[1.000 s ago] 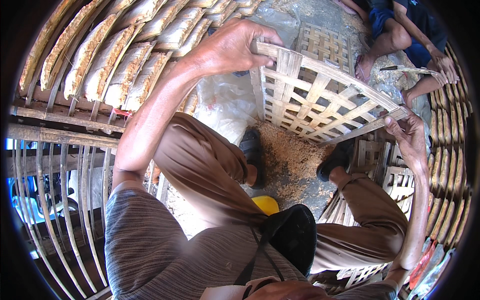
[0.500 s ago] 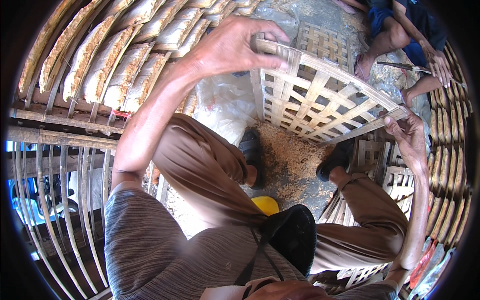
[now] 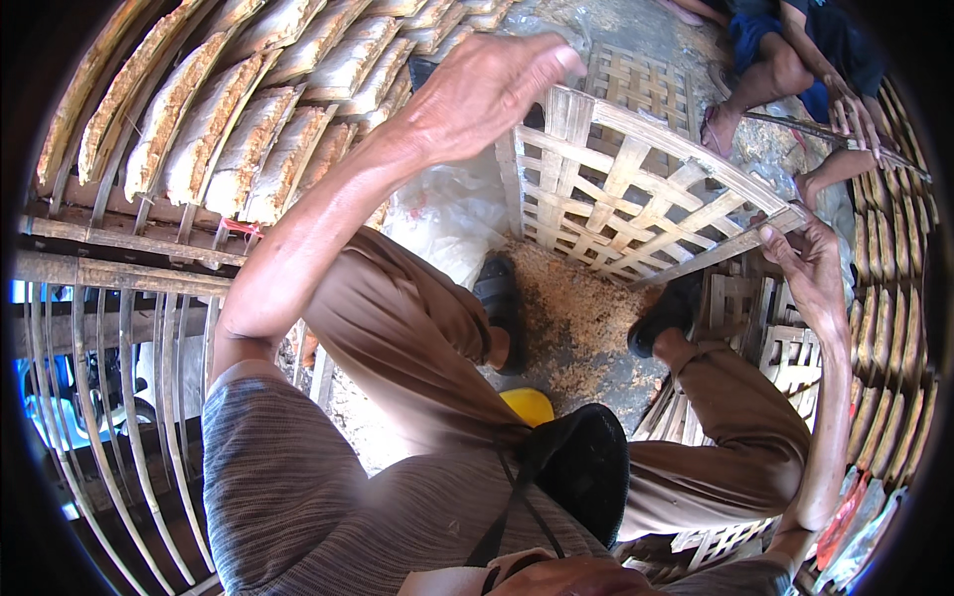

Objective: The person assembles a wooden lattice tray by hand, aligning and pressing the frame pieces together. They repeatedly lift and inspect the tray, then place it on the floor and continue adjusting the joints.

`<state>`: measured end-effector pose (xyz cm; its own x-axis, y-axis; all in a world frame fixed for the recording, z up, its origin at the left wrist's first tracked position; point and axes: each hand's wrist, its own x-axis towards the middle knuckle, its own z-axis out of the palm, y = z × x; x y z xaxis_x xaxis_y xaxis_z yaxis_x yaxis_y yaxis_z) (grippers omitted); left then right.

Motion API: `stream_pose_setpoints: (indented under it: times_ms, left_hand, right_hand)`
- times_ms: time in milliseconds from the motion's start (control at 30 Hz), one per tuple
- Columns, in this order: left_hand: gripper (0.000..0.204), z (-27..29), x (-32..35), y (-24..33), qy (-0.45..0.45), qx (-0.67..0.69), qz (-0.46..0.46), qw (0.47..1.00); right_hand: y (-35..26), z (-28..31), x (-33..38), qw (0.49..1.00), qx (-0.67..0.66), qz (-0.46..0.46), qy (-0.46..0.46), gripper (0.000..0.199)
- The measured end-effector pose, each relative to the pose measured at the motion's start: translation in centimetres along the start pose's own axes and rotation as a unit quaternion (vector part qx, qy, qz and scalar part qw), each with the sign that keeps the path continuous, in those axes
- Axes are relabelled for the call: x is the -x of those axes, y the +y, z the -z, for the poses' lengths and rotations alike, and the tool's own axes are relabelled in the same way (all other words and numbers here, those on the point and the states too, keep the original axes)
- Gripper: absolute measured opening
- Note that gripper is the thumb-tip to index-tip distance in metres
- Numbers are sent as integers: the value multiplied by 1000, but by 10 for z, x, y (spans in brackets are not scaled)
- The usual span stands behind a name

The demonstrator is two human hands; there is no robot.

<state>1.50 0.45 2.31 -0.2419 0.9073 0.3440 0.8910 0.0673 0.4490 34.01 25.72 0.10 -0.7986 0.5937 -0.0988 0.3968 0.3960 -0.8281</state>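
Observation:
A framed panel of woven bamboo strips (image 3: 626, 189) stands tilted in front of me. My left hand (image 3: 487, 94) is closed at its upper left corner, the back of the hand up and the thumb lying over the top edge. Its fingers are mostly hidden. At the right corner my right hand (image 3: 810, 263) grips the frame, thumb on the near face and fingers behind. Beyond it, a second woven bamboo panel (image 3: 644, 84) lies on the floor.
Stacked rough slabs on slats (image 3: 258, 139) fill the upper left. A slatted bamboo rail (image 3: 124, 298) runs below. Sawdust (image 3: 571, 308) covers floor between my feet, near a yellow object (image 3: 527, 405). More woven panels (image 3: 790, 358) lie right. Another person's leg (image 3: 765, 89) is at upper right.
My left hand has turned over the panel's corner, its thumb moving from the near face up to the top edge. The panel and right hand have barely shifted. The other person's hand moved slightly.

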Motion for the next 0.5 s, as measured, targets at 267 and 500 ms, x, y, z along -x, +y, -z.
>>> stream_pose_setpoints:
  times_ms: [267,500]
  left_hand:
    - [42,9,-4,-25,80,105,8,991]
    - [43,24,-6,-17,98,88,29,991]
  right_hand:
    - [4,3,-3,1000,18,10,-6,23]
    - [-6,3,-3,999,43,-24,0,28]
